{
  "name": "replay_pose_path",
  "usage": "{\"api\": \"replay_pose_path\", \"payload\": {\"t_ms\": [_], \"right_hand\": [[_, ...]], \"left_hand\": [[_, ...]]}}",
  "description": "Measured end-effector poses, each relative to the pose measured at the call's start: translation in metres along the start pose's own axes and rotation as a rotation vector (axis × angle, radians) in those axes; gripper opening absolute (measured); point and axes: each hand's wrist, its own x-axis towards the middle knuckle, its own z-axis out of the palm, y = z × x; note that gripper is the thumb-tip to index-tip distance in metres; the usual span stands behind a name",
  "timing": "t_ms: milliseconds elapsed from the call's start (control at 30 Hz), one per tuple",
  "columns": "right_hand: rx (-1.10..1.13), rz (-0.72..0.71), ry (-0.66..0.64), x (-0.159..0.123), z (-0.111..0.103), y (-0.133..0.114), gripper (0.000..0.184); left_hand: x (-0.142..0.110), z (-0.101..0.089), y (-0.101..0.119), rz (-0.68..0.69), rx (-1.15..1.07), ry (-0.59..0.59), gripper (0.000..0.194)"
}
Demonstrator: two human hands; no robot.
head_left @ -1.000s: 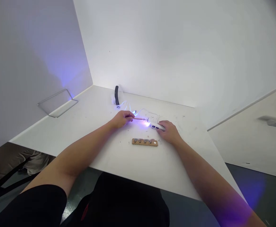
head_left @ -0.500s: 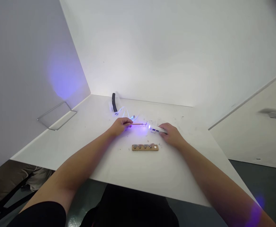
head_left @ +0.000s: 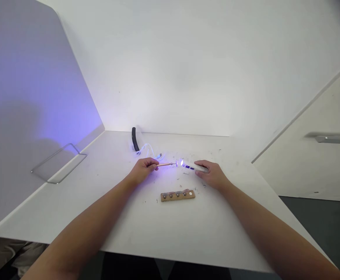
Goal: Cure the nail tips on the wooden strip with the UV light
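Note:
A thin copper-coloured stick is pinched in the fingers of my left hand, pointing right. At its far tip sits a small piece, too small and bright to identify. My right hand is closed around a white handheld UV lamp. Its lit violet-white head faces the stick's tip from close by; I cannot tell whether they touch. Nearer to me, a wooden strip lies on the white table, carrying several round metal studs and one white dot at its right end.
Behind my left hand lie a white cable and a black curved piece. A metal wire frame stands at the left wall panel. Small dark scraps are scattered over the tabletop. White panels enclose the back and left.
The view has tilted, so table and hands sit lower in the picture. Both hands keep their holds, and the lamp head stays close to the stick's tip. The violet glow on the left panel has spread.

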Motion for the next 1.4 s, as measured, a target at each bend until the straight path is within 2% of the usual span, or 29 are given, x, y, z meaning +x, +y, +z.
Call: {"api": "replay_pose_path", "payload": {"t_ms": [267, 467, 900, 1167, 1400], "right_hand": [[0.196, 0.055, 0.006, 0.0027, -0.0044, 0.0043, 0.03], [0.231, 0.076, -0.018, 0.0029, -0.0059, 0.0021, 0.032], [0.329, 0.062, -0.017, 0.0038, -0.0065, 0.0044, 0.032], [0.37, 0.069, -0.009, 0.0041, -0.0065, 0.0049, 0.032], [0.384, 0.068, -0.039, 0.0058, -0.0063, 0.01, 0.034]], "left_hand": [[-0.0016, 0.0018, 0.0004, -0.002, -0.045, 0.004, 0.023], [-0.0039, 0.0026, 0.0061, -0.002, -0.091, 0.027, 0.024], [-0.0031, 0.0017, 0.0034, 0.002, -0.079, -0.026, 0.021], [-0.0044, 0.0049, 0.0051, -0.024, -0.096, -0.007, 0.023], [-0.0037, 0.0042, 0.0034, 0.008, -0.107, 0.032, 0.021]]}}
